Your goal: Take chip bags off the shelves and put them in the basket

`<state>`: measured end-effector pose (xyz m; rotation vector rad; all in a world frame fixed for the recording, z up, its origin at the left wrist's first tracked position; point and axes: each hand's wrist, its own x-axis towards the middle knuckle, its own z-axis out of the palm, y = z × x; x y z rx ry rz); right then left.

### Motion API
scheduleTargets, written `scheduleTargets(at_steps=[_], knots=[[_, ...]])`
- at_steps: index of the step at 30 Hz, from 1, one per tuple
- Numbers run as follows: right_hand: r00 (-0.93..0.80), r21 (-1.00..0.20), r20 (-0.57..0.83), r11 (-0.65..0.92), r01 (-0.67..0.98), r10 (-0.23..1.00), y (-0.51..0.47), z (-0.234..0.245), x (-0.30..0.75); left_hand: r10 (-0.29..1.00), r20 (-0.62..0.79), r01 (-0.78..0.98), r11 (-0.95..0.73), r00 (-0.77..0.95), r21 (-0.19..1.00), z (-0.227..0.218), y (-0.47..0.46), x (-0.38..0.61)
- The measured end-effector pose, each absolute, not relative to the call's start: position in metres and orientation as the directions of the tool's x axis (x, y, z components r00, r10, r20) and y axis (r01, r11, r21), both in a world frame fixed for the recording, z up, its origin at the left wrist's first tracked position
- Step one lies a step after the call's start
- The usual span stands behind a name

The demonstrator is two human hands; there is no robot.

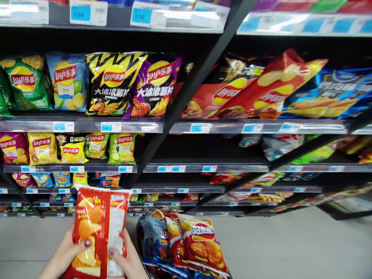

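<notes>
One red chip bag is held upright below the shelves, grasped at its edges by the left hand and right hand. Slick foil might be let slip if pinched loosely. Beside it, at least four packets are piled.

Bright overhead store light glares off shelf strips; right side motion-blurred.
</notes>
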<state>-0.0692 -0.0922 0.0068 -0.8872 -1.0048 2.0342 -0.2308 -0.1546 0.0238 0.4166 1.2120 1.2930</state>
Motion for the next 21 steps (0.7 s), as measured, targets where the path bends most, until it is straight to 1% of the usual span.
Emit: scheduleTargets(at_steps=[2,3,6,11,16,19,21], knots=[[-0.554,-0.8,-0.355,-0.551,-0.237,0.753,-0.085,0.006,-0.073,0.838,-0.522,-0.519,0.381,-0.156,0.766,0.028,-0.149,-0.232],[-0.568,-0.777,-0.385,-0.588,-0.227,0.728,-0.081,0.004,-0.075,0.827,-0.54,-0.529,0.392,-0.156,0.753,0.029,-0.146,-0.232],[-0.57,-0.737,-0.429,-0.636,-0.227,0.701,-0.075,-0.004,-0.08,0.824,-0.545,-0.552,0.386,-0.153,0.739,0.027,-0.141,-0.234],[-0.55,-0.722,-0.472,-0.66,-0.208,0.689,-0.073,-0.016,-0.084,0.825,-0.544,-0.552,0.385,-0.154,0.74,0.023,-0.138,-0.237],[-0.527,-0.707,-0.511,-0.681,-0.193,0.68,-0.075,-0.021,-0.085,0.791,-0.588,-0.561,0.413,-0.169,0.717,0.019,-0.137,-0.237],[-0.517,-0.708,-0.505,-0.674,-0.211,0.692,-0.078,-0.021,-0.085,0.789,-0.594,-0.542,0.433,-0.16,0.72,0.017,-0.137,-0.237],[-0.494,-0.73,-0.483,-0.644,-0.228,0.722,-0.08,-0.018,-0.086,0.791,-0.594,-0.526,0.446,-0.147,0.724,0.015,-0.138,-0.239]])
